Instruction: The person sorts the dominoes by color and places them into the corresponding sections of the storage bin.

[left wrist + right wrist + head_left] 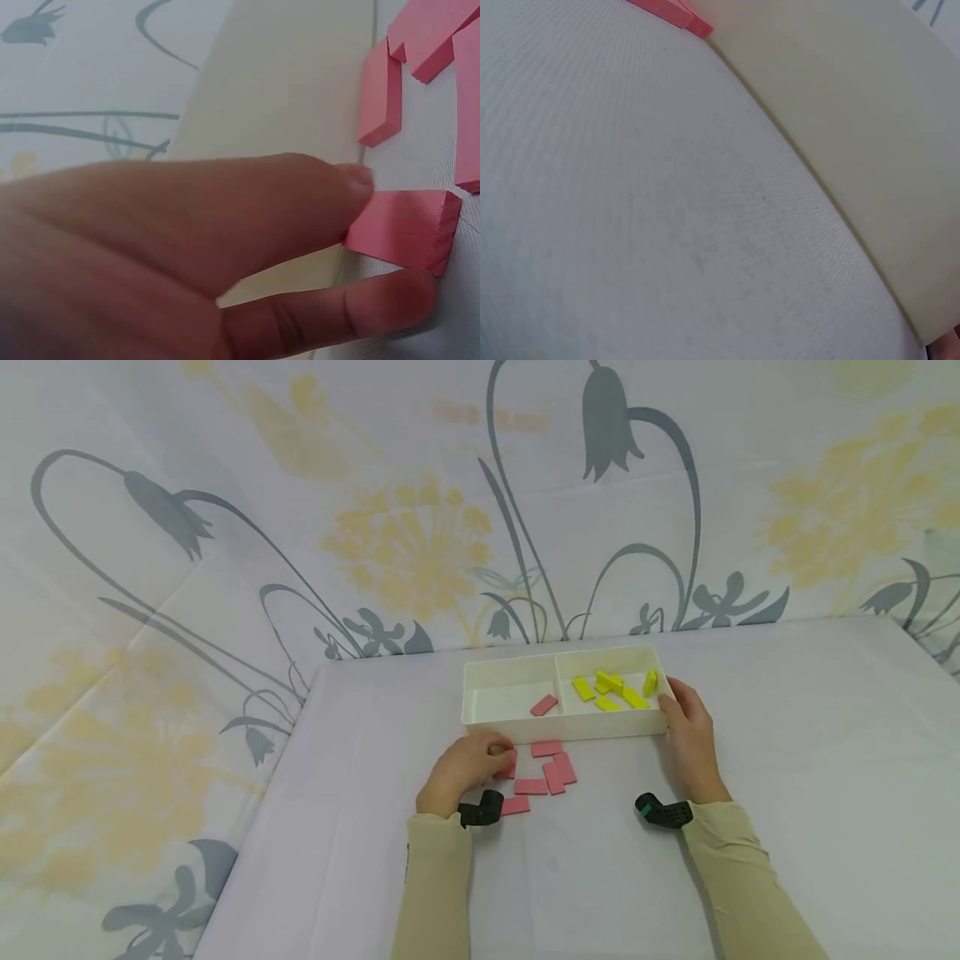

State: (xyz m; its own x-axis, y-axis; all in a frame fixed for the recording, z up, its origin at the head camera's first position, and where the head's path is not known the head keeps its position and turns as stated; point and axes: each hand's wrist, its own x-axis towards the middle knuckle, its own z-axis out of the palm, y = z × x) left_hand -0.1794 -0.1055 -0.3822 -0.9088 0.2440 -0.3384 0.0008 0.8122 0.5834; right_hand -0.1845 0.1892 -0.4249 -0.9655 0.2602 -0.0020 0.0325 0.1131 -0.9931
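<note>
From the head view, the left hand (467,766) pinches a pink block (507,767) on the table (787,760) just before the white tray (562,723), whose right end the right hand (688,732) clasps. The left wrist view shows thumb and fingers (390,296) curled on that pink block (405,229), other pink blocks (382,94) just beyond. The right wrist view shows only the table (630,195) and the tray's wall (855,112).

You've got one white tray (480,714) with two compartments, centre of the head view. Left compartment: one pink block (544,705). Right compartment: five yellow blocks (583,688), two of them overlapping, so that count is a bit unsure. Below the tray on the table (787,777): five pink blocks (558,772) showing, plus one partly under your left hand (467,766). Two hands in view.
</note>
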